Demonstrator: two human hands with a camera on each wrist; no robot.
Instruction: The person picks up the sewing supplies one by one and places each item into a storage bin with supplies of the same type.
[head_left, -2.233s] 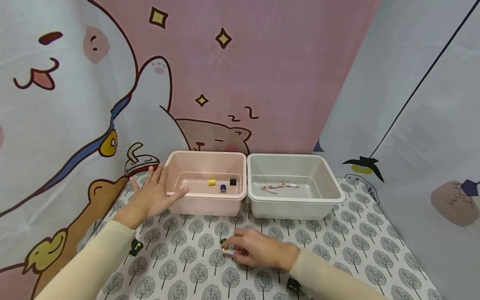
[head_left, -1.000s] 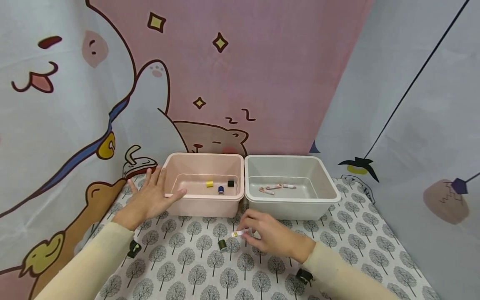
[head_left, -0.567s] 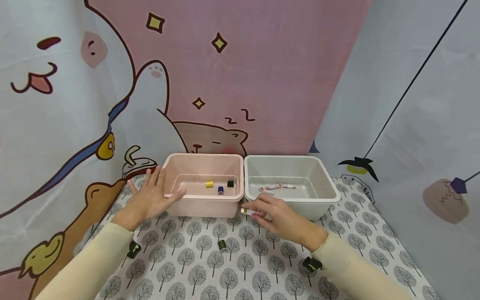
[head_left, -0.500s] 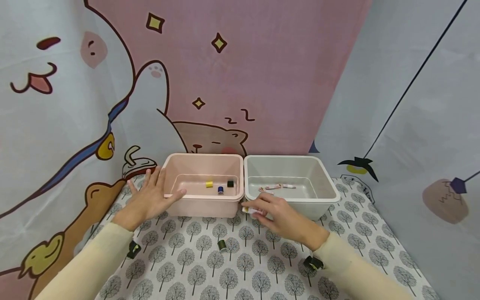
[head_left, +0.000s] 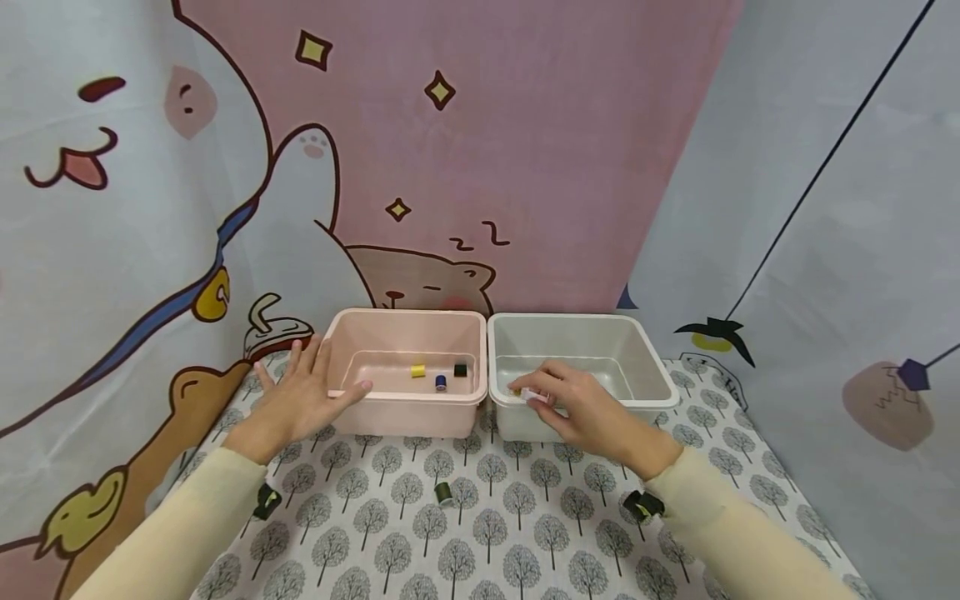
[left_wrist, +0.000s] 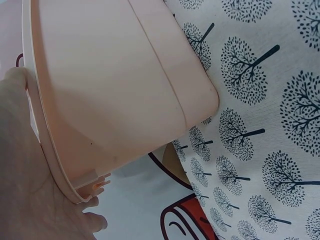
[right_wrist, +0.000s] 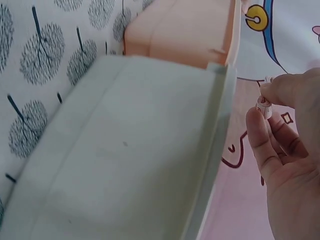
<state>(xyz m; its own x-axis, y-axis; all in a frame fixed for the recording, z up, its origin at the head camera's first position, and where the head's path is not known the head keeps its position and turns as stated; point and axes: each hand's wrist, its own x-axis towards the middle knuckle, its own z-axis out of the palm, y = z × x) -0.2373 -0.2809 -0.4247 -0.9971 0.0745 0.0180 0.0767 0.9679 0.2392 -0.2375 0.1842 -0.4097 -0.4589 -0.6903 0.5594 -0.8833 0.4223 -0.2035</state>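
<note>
My right hand [head_left: 592,417] pinches a small white tube-like item [head_left: 534,395] with a coloured label, over the front rim of the grey-white bin [head_left: 630,406]. The right wrist view shows the item's end [right_wrist: 264,107] between thumb and fingers, above the rim. With fingers spread, my left hand [head_left: 292,408] rests at the left end of the pink bin [head_left: 408,417], thumb by its front rim. Inside that bin lie a yellow thread spool [head_left: 417,371], a blue one [head_left: 440,382] and a black one [head_left: 461,370]. A dark green spool [head_left: 443,494] lies on the cloth.
The two bins stand side by side against a cartoon-printed backdrop [head_left: 555,167]. A tree-patterned cloth [head_left: 375,533] covers the table in front of them. My right hand hides the floor of the grey-white bin where small pinkish items lay earlier.
My right hand has picked the white item up from beside the green spool and carried it up and rightward to the grey-white bin's rim. The left hand stays in place.
</note>
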